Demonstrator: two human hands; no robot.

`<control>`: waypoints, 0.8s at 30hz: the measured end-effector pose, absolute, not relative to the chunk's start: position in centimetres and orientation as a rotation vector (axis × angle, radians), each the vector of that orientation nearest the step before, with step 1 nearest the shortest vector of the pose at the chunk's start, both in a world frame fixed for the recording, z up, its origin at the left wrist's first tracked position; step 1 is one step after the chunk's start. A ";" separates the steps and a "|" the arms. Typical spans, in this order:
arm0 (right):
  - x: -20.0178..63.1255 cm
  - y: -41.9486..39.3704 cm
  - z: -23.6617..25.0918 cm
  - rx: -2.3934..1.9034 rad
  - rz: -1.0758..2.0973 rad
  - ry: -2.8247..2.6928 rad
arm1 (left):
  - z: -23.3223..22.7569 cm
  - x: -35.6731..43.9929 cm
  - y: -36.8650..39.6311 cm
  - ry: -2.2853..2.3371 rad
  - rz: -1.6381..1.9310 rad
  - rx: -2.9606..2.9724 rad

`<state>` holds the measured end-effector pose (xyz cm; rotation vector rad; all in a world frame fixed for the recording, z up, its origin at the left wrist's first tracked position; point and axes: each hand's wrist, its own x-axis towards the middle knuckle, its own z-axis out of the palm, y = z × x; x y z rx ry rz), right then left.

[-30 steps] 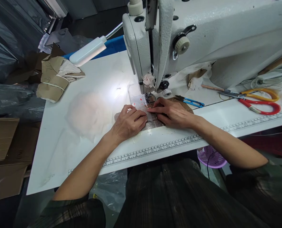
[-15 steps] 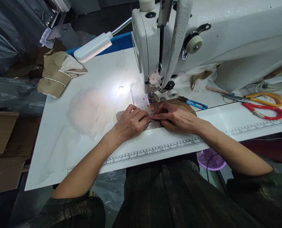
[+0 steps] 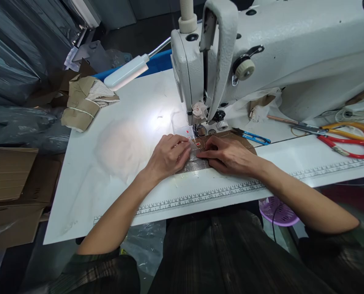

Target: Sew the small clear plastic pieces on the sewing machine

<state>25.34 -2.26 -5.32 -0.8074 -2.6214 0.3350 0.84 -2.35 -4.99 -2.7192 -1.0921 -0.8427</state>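
Note:
A brown fabric piece [image 3: 243, 140] lies flat on the sewing table, just in front of the sewing machine's presser foot [image 3: 201, 130]. A sheer, shiny strip [image 3: 197, 164] lies across its near part between my hands. My left hand [image 3: 169, 154] rests at the strip's left side, fingers curled together and pressed on it. From the right, my right hand [image 3: 232, 155] grips the fabric, its index finger stretched toward the strip and the other fingers tucked under. Small red marks [image 3: 198, 143] show near the foot. Both sets of fingertips partly hide the work.
The white sewing machine [image 3: 188, 77] stands right behind my hands. Blue thread snips [image 3: 255, 137] and red-and-yellow-handled scissors [image 3: 347, 141] lie to the right. At the back left sits a tied fabric bundle [image 3: 81, 108] near a lamp [image 3: 127, 72]. A printed ruler [image 3: 200, 200] runs along the front edge.
My left hand has shifted slightly left, widening the gap between my hands and showing more of the strip. My right hand stays nearly in place. The whole view has shifted a little.

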 end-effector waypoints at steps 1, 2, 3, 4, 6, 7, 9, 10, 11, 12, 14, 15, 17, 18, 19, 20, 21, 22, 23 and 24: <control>25.3 -2.3 -5.3 -0.806 0.328 -2.622 | -5.3 0.9 -2.3 -1.090 -0.813 -2.737; 25.3 -2.3 -5.4 -0.807 0.319 -2.623 | -5.5 1.0 -2.4 -1.090 -0.782 -2.747; 25.4 -2.3 -5.4 -0.805 0.311 -2.624 | -5.7 1.0 -2.4 -1.092 -0.752 -2.755; 25.4 -2.3 -5.4 -0.803 0.304 -2.627 | -5.8 1.1 -2.4 -1.093 -0.726 -2.763; 25.3 -2.3 -5.5 -0.799 0.293 -2.629 | -5.9 1.1 -2.4 -1.096 -0.687 -2.771; 25.3 -2.3 -5.5 -0.796 0.290 -2.630 | -5.8 1.1 -2.4 -1.100 -0.675 -2.770; 25.3 -2.3 -5.5 -0.796 0.291 -2.630 | -5.8 1.1 -2.5 -1.107 -0.662 -2.763; 25.3 -2.3 -5.5 -0.798 0.291 -2.629 | -5.7 1.1 -2.5 -1.107 -0.656 -2.758; 25.3 -2.3 -5.5 -0.801 0.290 -2.629 | -5.7 1.2 -2.5 -1.105 -0.649 -2.752; 25.3 -2.3 -5.5 -0.803 0.288 -2.629 | -5.6 1.2 -2.5 -1.103 -0.640 -2.747; 25.3 -2.4 -5.5 -0.803 0.276 -2.632 | -5.6 1.3 -2.5 -1.109 -0.604 -2.739; 25.3 -2.4 -5.5 -0.801 0.268 -2.634 | -5.5 1.3 -2.5 -1.119 -0.577 -2.735; 25.3 -2.4 -5.4 -0.796 0.252 -2.640 | -5.3 1.3 -2.6 -1.146 -0.507 -2.730; 25.3 -2.4 -5.4 -0.794 0.244 -2.644 | -5.2 1.4 -2.7 -1.161 -0.468 -2.728; 25.3 -2.4 -5.4 -0.792 0.236 -2.648 | -5.1 1.4 -2.9 -1.174 -0.430 -2.726; 25.3 -2.4 -5.5 -0.789 0.227 -2.652 | -5.0 1.5 -3.1 -1.184 -0.396 -2.725; 25.3 -2.4 -5.5 -0.788 0.216 -2.658 | -4.9 1.6 -3.3 -1.194 -0.363 -2.722; 25.3 -2.4 -5.5 -0.789 0.202 -2.666 | -4.8 1.8 -3.5 -1.204 -0.332 -2.715; 25.3 -2.4 -5.6 -0.795 0.187 -2.677 | -4.7 1.9 -3.7 -1.216 -0.302 -2.700; 25.2 -2.4 -5.6 -0.804 0.170 -2.691 | -4.6 2.1 -3.8 -1.228 -0.269 -2.681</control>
